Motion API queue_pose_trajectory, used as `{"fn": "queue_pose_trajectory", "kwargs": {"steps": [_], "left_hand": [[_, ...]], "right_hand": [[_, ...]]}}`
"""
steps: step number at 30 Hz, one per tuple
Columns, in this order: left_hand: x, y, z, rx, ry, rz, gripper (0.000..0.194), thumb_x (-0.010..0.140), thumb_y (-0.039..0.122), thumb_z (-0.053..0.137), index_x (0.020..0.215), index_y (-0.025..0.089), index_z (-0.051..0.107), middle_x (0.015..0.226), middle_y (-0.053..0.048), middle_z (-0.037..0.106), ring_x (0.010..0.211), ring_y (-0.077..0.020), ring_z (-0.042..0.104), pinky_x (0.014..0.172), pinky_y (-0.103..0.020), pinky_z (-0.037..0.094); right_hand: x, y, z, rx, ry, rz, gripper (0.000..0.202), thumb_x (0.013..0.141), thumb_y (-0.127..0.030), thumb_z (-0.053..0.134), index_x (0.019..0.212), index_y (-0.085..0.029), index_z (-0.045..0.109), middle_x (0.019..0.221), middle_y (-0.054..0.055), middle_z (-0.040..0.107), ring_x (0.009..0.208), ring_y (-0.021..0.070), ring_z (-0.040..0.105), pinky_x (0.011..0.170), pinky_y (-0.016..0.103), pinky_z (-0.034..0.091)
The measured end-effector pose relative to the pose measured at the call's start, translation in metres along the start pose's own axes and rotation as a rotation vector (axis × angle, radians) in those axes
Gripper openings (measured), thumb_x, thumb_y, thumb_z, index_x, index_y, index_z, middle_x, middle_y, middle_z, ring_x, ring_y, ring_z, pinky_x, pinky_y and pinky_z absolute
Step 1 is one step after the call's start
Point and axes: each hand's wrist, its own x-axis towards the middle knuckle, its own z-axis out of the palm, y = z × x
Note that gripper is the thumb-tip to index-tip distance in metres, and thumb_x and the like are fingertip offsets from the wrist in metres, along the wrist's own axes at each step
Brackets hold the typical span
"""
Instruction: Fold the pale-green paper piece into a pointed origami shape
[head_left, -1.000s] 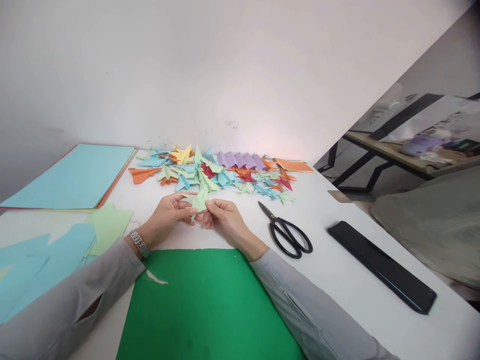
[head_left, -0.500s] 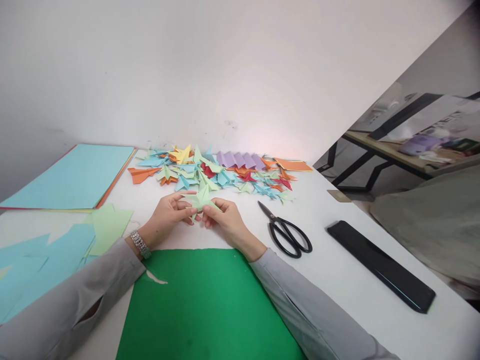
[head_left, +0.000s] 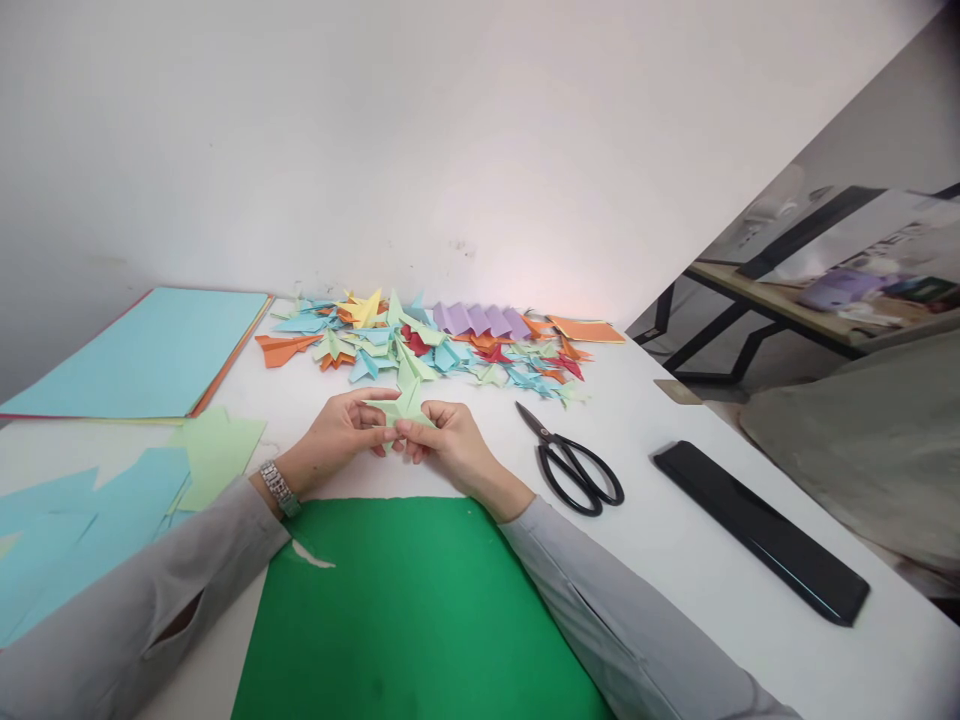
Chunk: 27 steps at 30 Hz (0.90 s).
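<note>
A pale green folded paper star (head_left: 406,407) is held between my two hands, just beyond the far edge of a green mat (head_left: 397,600). My left hand (head_left: 351,424) pinches its left side, with the thumb in front and the fingers behind. On the right, my right hand (head_left: 448,440) grips the lower edge, its thumb tip close to the left thumb. The fingers behind the paper are partly hidden. Beyond the hands lies a pile of colourful folded paper pieces (head_left: 375,345), which the star's upper point overlaps in view.
Black-handled scissors (head_left: 574,465) lie right of my right hand, and a long black case (head_left: 761,530) lies farther right. Stacked blue-topped paper sheets (head_left: 150,350) stand at the back left. Loose blue sheets (head_left: 82,530) and a green sheet (head_left: 217,460) lie near my left forearm.
The star has tilted slightly between my fingers. My right thumb has shifted left along its lower edge, towards the left thumb.
</note>
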Motion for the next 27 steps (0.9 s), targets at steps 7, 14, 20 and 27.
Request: {"fn": "queue_pose_trajectory", "kwargs": {"steps": [7,14,20,27], "left_hand": [[-0.0002,0.0018,-0.0004,-0.028,-0.013,0.003,0.062,0.068,0.03,0.077,0.121,0.009,0.054,0.063,0.0,0.067,0.058,-0.0144,0.062,0.054,-0.026,0.049],[0.0002,0.0022,-0.0004,-0.035,0.025,0.018,0.062,0.067,0.026,0.078,0.122,0.011,0.055,0.062,0.002,0.064,0.057,-0.0125,0.06,0.055,-0.025,0.05],[-0.0002,0.003,0.0016,-0.182,0.098,-0.01,0.051,0.072,0.031,0.072,0.119,0.017,0.06,0.085,-0.002,0.063,0.07,-0.0125,0.06,0.065,-0.027,0.053],[-0.0008,0.003,0.0009,-0.102,0.03,0.014,0.063,0.075,0.03,0.07,0.134,0.024,0.048,0.068,0.006,0.053,0.059,-0.0082,0.051,0.057,-0.02,0.044]], "right_hand": [[0.0011,0.0026,-0.0027,0.008,-0.016,0.02,0.036,0.064,-0.046,0.08,0.057,-0.015,0.062,0.056,0.002,0.068,0.043,0.01,0.057,0.043,0.022,0.041],[0.0027,0.0023,-0.0011,0.044,0.046,-0.005,0.036,0.066,-0.044,0.078,0.053,-0.016,0.062,0.055,0.003,0.067,0.042,0.0086,0.053,0.043,0.022,0.04],[0.002,0.0004,-0.0022,0.008,0.122,0.005,0.035,0.062,-0.038,0.081,0.048,-0.017,0.057,0.042,-0.001,0.058,0.038,0.0084,0.049,0.041,0.022,0.036],[0.0022,0.003,0.0004,-0.021,0.072,0.026,0.037,0.057,-0.041,0.084,0.052,-0.018,0.054,0.041,-0.002,0.058,0.038,0.0102,0.05,0.04,0.022,0.036]]}}
